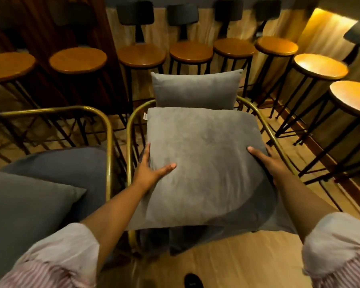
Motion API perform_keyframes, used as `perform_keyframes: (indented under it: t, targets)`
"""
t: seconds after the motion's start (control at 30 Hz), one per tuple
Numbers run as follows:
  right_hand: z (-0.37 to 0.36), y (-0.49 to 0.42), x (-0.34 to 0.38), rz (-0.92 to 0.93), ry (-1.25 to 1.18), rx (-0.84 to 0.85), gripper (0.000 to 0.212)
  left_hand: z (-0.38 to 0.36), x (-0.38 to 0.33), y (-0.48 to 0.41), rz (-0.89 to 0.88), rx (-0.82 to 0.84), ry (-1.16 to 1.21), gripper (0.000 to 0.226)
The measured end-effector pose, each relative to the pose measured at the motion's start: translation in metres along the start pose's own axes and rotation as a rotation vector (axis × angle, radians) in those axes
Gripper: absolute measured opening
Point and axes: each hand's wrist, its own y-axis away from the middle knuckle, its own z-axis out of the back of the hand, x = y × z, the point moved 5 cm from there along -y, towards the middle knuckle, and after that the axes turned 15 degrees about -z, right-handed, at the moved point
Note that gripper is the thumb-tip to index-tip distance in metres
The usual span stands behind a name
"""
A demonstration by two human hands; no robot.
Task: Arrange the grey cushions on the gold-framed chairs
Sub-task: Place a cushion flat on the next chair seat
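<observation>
Both hands are gripping the big grey cushion from its sides: left hand is clamped on the left edge with thumb on top, right hand is doing the same on the right edge. The cushion is sitting over the seat of the gold-framed chair, in front of a smaller grey cushion that's propped upright at the back. Wooden stools are lining up behind.

Round wooden-topped bar stools on black metal legs are lined along a wood-panelled wall, well beyond the fingers. Light wood flooring is seen below; warm lighting upper right.
</observation>
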Motion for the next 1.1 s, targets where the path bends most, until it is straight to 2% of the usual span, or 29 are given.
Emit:
perform_keyframes:
  t: [0.1, 0.17, 0.27, 0.33, 0.6, 0.7, 0.83, 0.9, 0.97, 1.1]
  targets:
    - [0.026, -0.030, 0.013, 0.041, 0.084, 0.006, 0.080, -0.042, 0.011, -0.014, 0.061, 0.023, -0.029, 0.117]
    - [0.029, -0.050, 0.011, 0.031, 0.186, -0.007, 0.088, -0.064, 0.023, -0.022, 0.137, 0.126, -0.106, 0.124]
    - [0.007, -0.075, -0.013, -0.108, 0.621, -0.058, 0.097, -0.096, 0.046, -0.026, 0.258, 0.395, -0.386, 0.124]
    - [-0.017, -0.076, -0.030, -0.129, 0.836, -0.062, 0.092, -0.109, 0.055, -0.026, 0.278, 0.464, -0.501, 0.120]
    - [-0.022, -0.081, -0.038, -0.087, 0.907, -0.097, 0.088, -0.112, 0.052, -0.030, 0.309, 0.498, -0.587, 0.120]
    - [-0.026, -0.073, -0.027, 0.003, 0.957, -0.180, 0.086, -0.106, 0.039, -0.028, 0.278, 0.454, -0.578, 0.117]
    - [-0.062, -0.057, -0.004, 0.181, 0.939, -0.215, 0.068, -0.090, 0.006, -0.005, 0.143, 0.304, -0.362, 0.081]
    - [-0.097, -0.042, 0.004, 0.300, 0.923, -0.155, 0.055, -0.068, -0.001, 0.016, 0.135, 0.219, -0.299, 0.075]
    - [-0.140, -0.022, 0.009, 0.429, 0.890, -0.064, 0.045, -0.040, -0.004, 0.034, 0.119, 0.160, -0.334, 0.069]
    - [-0.246, 0.037, 0.011, 0.600, 0.869, 0.142, 0.036, 0.053, 0.003, 0.070, 0.149, -0.113, -0.371, 0.061]
